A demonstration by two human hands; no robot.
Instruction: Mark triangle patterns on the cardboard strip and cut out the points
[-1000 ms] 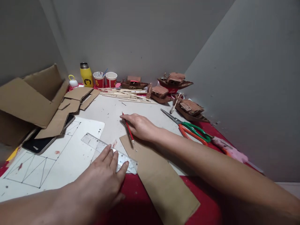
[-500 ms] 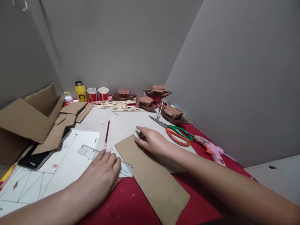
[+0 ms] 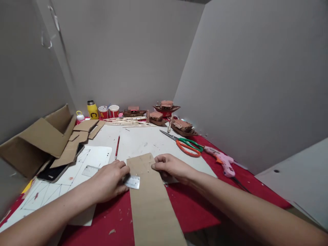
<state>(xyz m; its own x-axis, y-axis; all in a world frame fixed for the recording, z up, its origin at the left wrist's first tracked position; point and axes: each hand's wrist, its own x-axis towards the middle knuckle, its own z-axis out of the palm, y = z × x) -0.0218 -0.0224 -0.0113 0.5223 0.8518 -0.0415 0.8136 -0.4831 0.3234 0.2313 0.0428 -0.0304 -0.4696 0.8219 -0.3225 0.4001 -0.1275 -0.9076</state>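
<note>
A long brown cardboard strip (image 3: 151,205) lies in front of me, its far end on the white board and its near end past the frame's bottom edge. My left hand (image 3: 110,179) is closed on a clear ruler (image 3: 133,182), whose right end overlaps the strip's left edge. My right hand (image 3: 171,167) pinches the strip's right edge near its far corner, thumb on top. A red pencil (image 3: 117,147) lies beyond my left hand. Scissors (image 3: 186,145) with green and orange handles rest beyond my right hand.
At left are a cardboard box (image 3: 46,136), a phone (image 3: 58,172) and a drawn paper plan (image 3: 48,194). Wooden sticks (image 3: 128,121), paper cups (image 3: 114,111), a yellow bottle (image 3: 92,110) and several model boats (image 3: 166,108) stand at the back. A pink glue gun (image 3: 221,160) lies right.
The cardboard strip has turned straighter toward me. My right hand has come down onto its right edge, and the ruler's end now lies over the strip. The view has shifted slightly.
</note>
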